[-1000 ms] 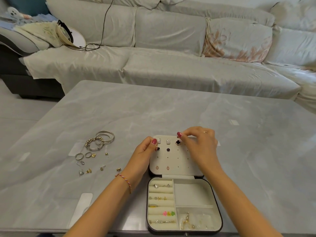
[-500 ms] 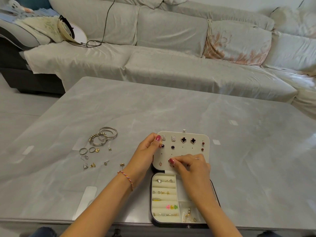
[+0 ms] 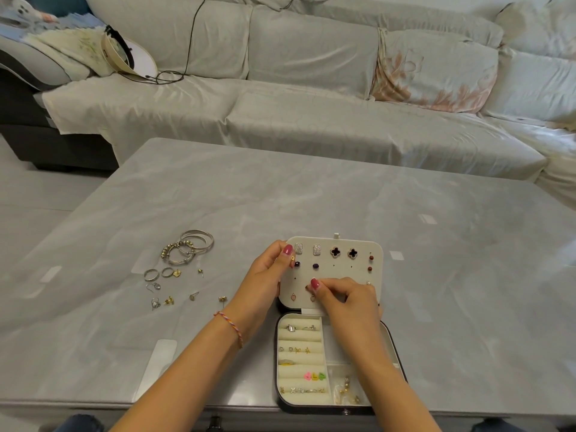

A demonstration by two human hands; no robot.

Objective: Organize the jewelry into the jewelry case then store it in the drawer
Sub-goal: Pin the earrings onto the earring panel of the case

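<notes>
**Jewelry case open at the table's near edge, both hands on its earring panel**

The jewelry case (image 3: 339, 363) lies open on the grey table (image 3: 311, 198), its dark bottom rim almost flush with the table's near edge. Its cream earring panel (image 3: 343, 272) stands raised at the far side of the tray. The left hand (image 3: 265, 282) grips the panel's left edge, thumb curled onto the front near the top corner. The right hand (image 3: 346, 297) rests on the lower middle of the panel with fingers curled and thumb and forefinger pressed together — whether a stud sits in that pinch cannot be told.

Above the right hand's pinch the panel carries two pale rectangular studs (image 3: 308, 249), two dark clover studs (image 3: 343, 252) and a few small dark ones; two pink drops (image 3: 303, 297) hang just below and left of it. Below the right wrist, the tray's ring rolls (image 3: 300, 358) hold rings and small coloured pieces, and a lower compartment holds gold pieces, partly hidden by the forearm.

Well left of the left hand, loose jewelry lies on the table: stacked bangles (image 3: 190, 246) farthest, then rings (image 3: 159, 273), then scattered small earrings (image 3: 187, 297) nearest the left wrist. The table surface between that group and the case is bare, and wide bare table stretches beyond and to the right of the panel — up to the covered sofa (image 3: 311, 120) behind the far edge.
</notes>
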